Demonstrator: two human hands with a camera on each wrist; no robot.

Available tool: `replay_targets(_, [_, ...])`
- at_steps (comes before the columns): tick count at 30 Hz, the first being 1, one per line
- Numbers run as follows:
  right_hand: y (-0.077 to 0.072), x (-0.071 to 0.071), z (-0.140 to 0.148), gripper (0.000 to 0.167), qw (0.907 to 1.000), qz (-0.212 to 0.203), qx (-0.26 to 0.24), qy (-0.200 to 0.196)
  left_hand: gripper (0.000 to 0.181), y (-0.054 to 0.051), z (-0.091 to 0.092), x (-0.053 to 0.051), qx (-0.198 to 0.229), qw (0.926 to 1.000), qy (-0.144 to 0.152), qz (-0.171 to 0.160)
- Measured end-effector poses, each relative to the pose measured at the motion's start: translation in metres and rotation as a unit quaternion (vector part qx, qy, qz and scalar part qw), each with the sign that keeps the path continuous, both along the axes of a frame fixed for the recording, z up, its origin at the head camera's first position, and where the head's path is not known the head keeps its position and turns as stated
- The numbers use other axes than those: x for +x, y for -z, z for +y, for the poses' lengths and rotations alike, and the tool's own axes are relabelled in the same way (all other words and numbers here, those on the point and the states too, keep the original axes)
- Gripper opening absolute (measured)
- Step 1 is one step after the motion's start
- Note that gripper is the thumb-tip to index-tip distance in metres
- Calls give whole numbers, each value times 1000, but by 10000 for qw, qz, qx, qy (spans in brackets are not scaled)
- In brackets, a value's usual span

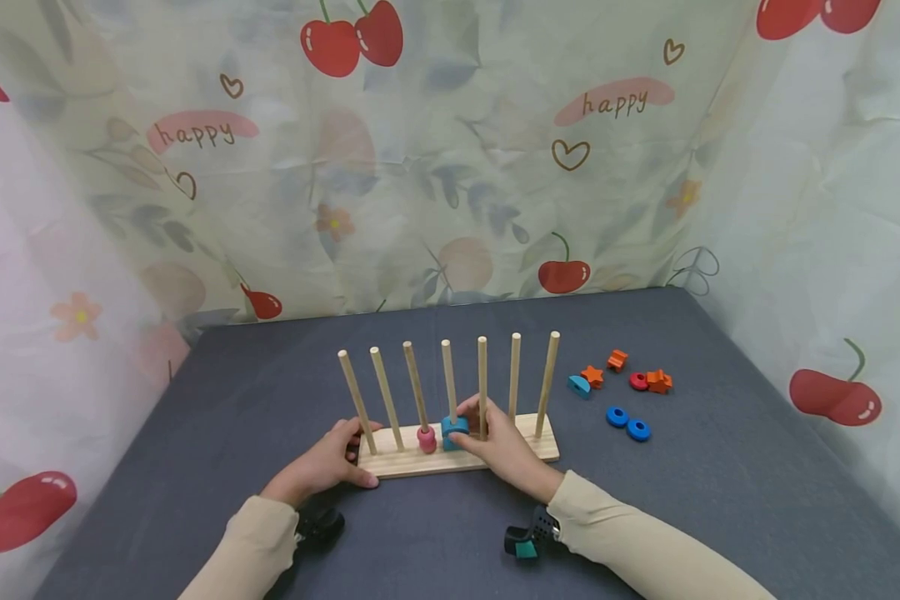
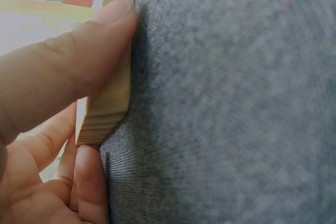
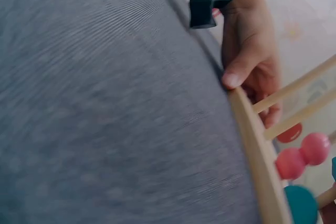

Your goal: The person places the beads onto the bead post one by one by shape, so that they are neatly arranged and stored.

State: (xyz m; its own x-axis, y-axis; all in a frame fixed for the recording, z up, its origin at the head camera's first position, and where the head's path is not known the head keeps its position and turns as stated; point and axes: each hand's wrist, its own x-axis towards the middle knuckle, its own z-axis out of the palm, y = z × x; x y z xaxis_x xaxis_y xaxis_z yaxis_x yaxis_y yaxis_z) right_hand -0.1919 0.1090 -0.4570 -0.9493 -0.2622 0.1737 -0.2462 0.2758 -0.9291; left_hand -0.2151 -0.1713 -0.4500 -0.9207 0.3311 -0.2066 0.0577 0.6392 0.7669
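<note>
A wooden peg stand point(image 1: 420, 467) with several upright pegs lies on the dark cloth. My left hand point(image 1: 326, 458) grips its left end, the thumb along the front edge and the other fingers round the end of the base point(image 2: 107, 114). Two pink beads point(image 1: 427, 439) sit stacked on the third peg from the left. On the fourth peg are blue pieces point(image 1: 453, 427), one above another. My right hand point(image 1: 504, 442) pinches the upper blue piece between thumb and fingers. In the right wrist view only a sliver of that hand shows, beside a rounded teal piece point(image 3: 301, 205).
Right of the stand lie two blue rings point(image 1: 627, 423), a blue half-round piece point(image 1: 579, 385), an orange star point(image 1: 592, 377), other orange pieces point(image 1: 658, 382) and a red ring point(image 1: 638, 381). A printed curtain point(image 1: 435, 167) hangs behind and at both sides of the table.
</note>
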Motion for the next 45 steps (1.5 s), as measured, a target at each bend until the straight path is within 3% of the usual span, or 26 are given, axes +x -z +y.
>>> replay_targets(4, [8,-1,0,25,9999,-120,-18,-14,75,0,0,0,21,10000,23,18])
replay_targets(13, [14,-2,-1,26,9997,20,180,181,75,0,0,0,3,10000,45,27])
replay_targets(45, [11,-1,0,34,9993,-49,339,175,75,-2,-1,1,101,9999,51,-51])
